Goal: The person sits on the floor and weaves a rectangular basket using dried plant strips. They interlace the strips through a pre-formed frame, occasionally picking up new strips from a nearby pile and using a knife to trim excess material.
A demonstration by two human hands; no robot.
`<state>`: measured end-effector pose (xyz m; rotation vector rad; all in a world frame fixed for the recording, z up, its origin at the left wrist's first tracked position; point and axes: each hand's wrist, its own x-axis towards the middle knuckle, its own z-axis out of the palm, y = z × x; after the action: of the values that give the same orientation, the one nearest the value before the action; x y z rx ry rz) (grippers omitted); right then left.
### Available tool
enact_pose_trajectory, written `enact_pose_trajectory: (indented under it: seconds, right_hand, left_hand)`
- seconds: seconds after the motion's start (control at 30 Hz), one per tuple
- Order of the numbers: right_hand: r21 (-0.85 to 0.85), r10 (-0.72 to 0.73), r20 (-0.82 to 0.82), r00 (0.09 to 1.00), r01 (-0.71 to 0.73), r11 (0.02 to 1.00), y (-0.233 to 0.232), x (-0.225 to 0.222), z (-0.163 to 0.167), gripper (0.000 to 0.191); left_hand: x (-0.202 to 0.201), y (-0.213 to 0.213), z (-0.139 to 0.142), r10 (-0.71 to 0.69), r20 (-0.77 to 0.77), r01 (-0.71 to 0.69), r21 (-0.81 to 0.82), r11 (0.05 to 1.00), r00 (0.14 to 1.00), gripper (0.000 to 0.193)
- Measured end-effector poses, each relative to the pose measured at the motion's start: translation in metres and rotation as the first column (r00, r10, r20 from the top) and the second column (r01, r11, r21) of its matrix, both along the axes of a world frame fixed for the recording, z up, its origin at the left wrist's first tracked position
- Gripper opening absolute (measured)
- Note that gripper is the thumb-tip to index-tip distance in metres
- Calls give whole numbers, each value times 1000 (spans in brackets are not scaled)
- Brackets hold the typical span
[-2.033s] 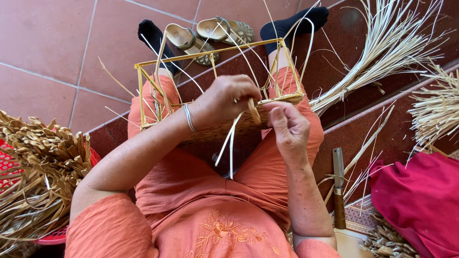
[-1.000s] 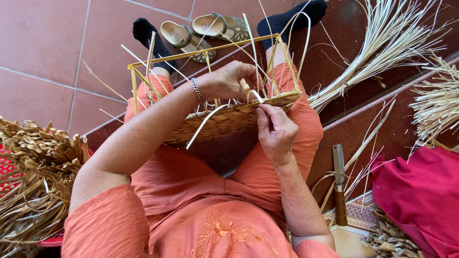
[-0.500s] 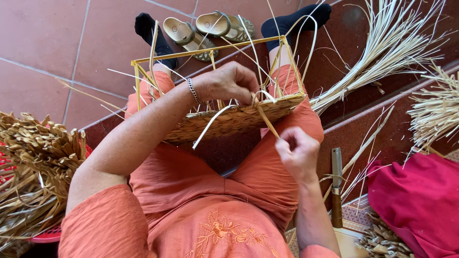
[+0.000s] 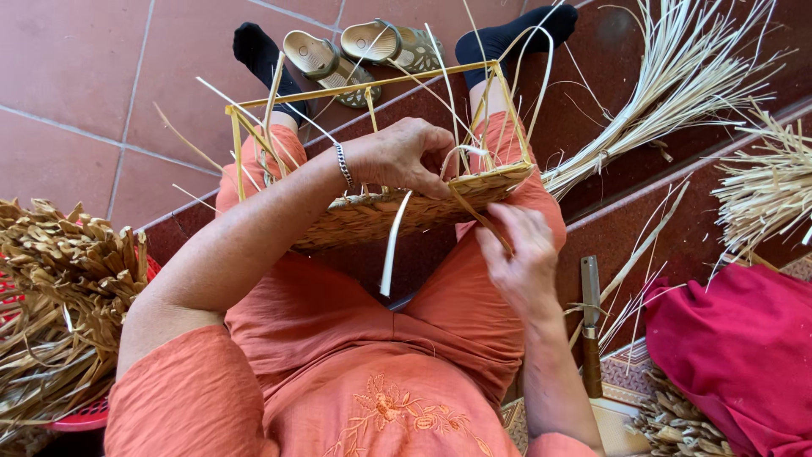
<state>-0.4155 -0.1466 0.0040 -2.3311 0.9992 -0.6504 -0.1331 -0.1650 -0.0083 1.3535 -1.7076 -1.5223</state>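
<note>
Across your lap, your left hand clamps the half-woven basket while your right hand pinches a straw strand, likely mid-weave; tightening it probably needs steady tension.

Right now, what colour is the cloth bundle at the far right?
Deep pink-red, plain, no pattern: the cloth bundle shows best in the head view, lower right, beside the dried straw.

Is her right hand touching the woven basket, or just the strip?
Cannot tell. In the head view the right hand pinches a tan strip just below the basket's woven edge, but whether the fingertips meet the weave is unclear.
</note>
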Motion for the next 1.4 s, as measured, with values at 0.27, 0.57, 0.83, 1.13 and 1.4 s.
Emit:
enact_pose_trajectory:
  seconds: [0.27, 0.57, 0.83, 1.13, 1.4]
  right_hand:
    - [70, -127, 123, 984, 119, 990, -17, 16, -36, 20]
    - [850, -421, 347, 838, -92, 518, -13, -19, -20, 28]
    - [691, -339, 611, 715, -273, 669, -17, 0, -15, 14]
    - [713, -226, 356, 907, -107, 693, -24, 45, -10, 19]
    - [656, -232, 319, 919, -37, 754, -32, 64, -27, 25]
  left_hand:
    - [1, 13, 5, 72, 9, -71, -58, 996, 997, 20]
    - [5, 15, -6, 4, -95, -27, -246, 969, 995, 46]
    - [5, 11, -27, 249, -466, -153, 235, 960, 849, 46]
    - [-3, 15, -20, 288, -209, -315, -109, 943, 934, 45]
    - [-6, 10, -16, 247, 120, -123, -616, 778, 962, 20]
